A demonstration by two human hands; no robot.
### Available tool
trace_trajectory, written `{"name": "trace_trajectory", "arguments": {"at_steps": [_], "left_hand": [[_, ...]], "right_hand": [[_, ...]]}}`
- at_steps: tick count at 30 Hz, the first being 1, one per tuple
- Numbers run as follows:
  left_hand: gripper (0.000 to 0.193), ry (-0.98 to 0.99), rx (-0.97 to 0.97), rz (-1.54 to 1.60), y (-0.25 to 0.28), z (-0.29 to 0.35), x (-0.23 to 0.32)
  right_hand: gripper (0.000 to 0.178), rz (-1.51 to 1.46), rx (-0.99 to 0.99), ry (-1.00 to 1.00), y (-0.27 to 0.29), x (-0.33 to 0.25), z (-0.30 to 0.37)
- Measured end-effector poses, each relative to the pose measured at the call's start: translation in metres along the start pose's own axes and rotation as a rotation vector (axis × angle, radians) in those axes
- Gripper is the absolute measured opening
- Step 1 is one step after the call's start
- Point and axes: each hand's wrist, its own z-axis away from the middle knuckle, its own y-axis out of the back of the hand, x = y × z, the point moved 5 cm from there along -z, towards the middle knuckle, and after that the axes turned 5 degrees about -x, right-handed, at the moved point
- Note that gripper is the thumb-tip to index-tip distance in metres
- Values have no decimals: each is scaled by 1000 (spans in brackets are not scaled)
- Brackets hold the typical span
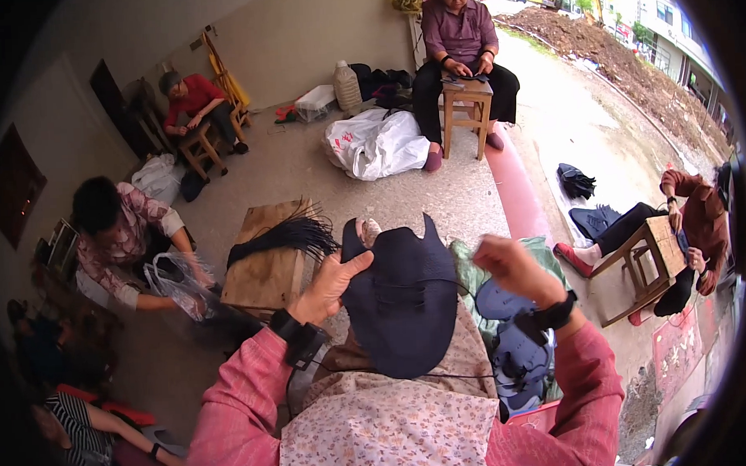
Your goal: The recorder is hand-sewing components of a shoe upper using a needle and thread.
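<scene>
Panel (pixel 402 314), one, dark, two-pronged at the far end, rounded at the near end: above the lap, between left and right fingers.
Left fingers (pixel 356 266): closed on the panel's left edge, thumb on its upper face.
Right fingers (pixel 489 252): raised, just right of the panel, curled and blurred; cannot tell whether they hold anything.
Apron (pixel 388 425), flowered: nearer the body than both sets of fingers, partly under the panel.
Table (pixel 268 278), wooden: left of the left fingers.
Cords (pixel 279 236), black, one bundle: on the table, loose ends toward the left fingers.
Pieces (pixel 521 355), blue-grey, several: below the right fingers, nearer the body.
Cloth (pixel 539 250), green: beside the right fingers, under the pieces.
Sack (pixel 374 142), white: on the floor (pixel 297 170), well beyond both sets of fingers.
Co-worker (pixel 126 233), one: well left of the left fingers, hands at a clear bag (pixel 177 281).
</scene>
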Motion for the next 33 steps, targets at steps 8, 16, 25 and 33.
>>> {"name": "trace_trajectory", "arguments": {"at_steps": [8,16,25,33], "left_hand": [[37,37,-1,-28,14,10,4],[57,105,-97,241,9,30,-15],[42,24,-36,28,-33,44,-4],[121,-171,190,-320,-14,30,13]], "right_hand": [[14,-356,367,-539,31,55,74],[25,-526,307,-562,-19,23,55],[23,-517,301,-560,-49,8,13],[28,-983,157,-476,-63,10,-31]]}}
